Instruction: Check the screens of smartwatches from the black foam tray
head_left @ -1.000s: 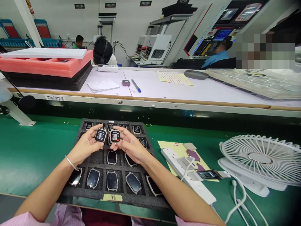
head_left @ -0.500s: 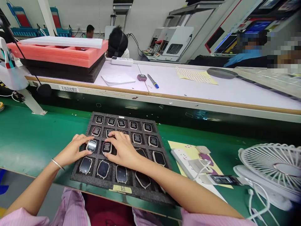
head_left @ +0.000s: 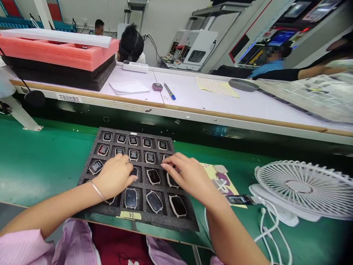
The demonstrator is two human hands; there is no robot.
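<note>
A black foam tray point(head_left: 91, 167) with a grid of pockets lies on the green belt, and several smartwatch bodies point(head_left: 150, 157) sit in it, the far rows lit. My left hand point(head_left: 114, 177) rests knuckles-up over the tray's third row, its fingertips curled down onto a watch point(head_left: 134, 171) in its pocket. My right hand point(head_left: 187, 176) hovers over the tray's right side with its fingers stretched out toward the watch at the right end of the second row. Nothing shows in its fingers.
A white desk fan point(head_left: 302, 189) stands at the right, with a white cable and a power strip on a yellow sheet point(head_left: 220, 182) beside the tray. Behind the belt runs a white bench point(head_left: 193, 99) holding pink foam point(head_left: 55, 51), a notepad and a pen. Other people sit beyond.
Both watches held a second ago have gone down into the tray's third row. Since then my hands have shifted right along the tray, and my right hand has lifted with fingers spread.
</note>
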